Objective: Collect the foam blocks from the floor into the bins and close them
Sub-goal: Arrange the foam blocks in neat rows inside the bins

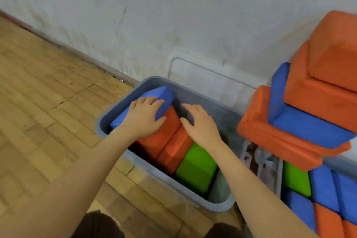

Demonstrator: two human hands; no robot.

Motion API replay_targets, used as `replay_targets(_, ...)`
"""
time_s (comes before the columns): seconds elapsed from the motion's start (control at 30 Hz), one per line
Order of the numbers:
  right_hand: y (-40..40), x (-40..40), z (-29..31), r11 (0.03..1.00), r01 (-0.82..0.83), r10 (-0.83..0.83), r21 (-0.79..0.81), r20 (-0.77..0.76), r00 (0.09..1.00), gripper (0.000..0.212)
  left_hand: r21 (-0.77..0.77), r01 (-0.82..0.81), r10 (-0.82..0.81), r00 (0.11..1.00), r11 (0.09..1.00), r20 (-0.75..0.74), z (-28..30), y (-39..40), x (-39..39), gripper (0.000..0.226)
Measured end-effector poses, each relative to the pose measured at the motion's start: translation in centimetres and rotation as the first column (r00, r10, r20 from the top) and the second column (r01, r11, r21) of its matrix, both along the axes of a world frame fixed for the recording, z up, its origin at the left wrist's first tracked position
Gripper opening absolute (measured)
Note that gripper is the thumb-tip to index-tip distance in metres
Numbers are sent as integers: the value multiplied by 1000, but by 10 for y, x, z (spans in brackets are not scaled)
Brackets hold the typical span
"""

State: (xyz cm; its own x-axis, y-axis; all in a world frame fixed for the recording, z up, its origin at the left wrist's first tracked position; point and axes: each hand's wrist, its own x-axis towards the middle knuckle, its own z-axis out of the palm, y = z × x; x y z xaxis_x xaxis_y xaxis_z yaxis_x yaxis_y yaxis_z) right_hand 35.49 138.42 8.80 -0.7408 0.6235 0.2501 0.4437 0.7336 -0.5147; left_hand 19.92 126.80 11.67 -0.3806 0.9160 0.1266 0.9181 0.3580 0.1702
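Note:
A grey bin (108, 121) stands on the wooden floor against the wall. Inside it lie a blue foam block (160, 94) at the far left, two orange blocks (164, 137) in the middle and a green block (197, 168) nearer me. My left hand (144, 118) rests palm down on the blue block, fingers curled over its edge. My right hand (201, 123) hovers over the orange blocks with fingers spread and holds nothing. The bin's right half shows bare bottom.
A clear lid (202, 77) leans on the wall behind the bin. At right, a second bin (270, 162) holds green, blue and orange blocks, with a tall stack of orange and blue blocks (309, 114) piled above it. Wooden floor (48, 102) stretches left.

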Motion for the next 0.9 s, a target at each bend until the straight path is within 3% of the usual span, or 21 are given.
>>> replay_targets(0.13,-16,-42,-50,996,-59,69,-62,165,984,58,-206,26,-18,999,978,39,-48,-24,-60,89)
replay_targets(0.23,-30,-73,-78,992,-66,87,-105,204,975,64,-210,79,-69,996,974,55,-77,-30,-94,104)
replay_targets(0.33,-40,-97,-94,983,-27,42,-183,80,996,59,-106,166,-166,986,980,5,-96,-32,-119,104)
replay_targets(0.43,-43,-113,-96,977,17,-24,-211,-29,999,53,183,307,-313,950,934,4,-102,-35,-136,89)
replay_targets(0.53,-38,-134,-86,966,55,-86,-251,-114,990,45,404,335,-337,939,851,-69,-106,-30,-141,66)
replay_targets(0.77,-36,-159,-84,969,86,-131,-230,-185,974,47,425,235,-259,966,874,-3,-103,-19,-151,77)
replay_targets(0.83,-43,-156,-102,944,165,-231,-285,-216,949,53,449,187,-228,973,874,38,-101,-17,-152,77)
replay_targets(0.9,-50,-147,-122,919,245,-292,-308,-116,949,61,455,162,-204,978,876,44,-101,-15,-153,77)
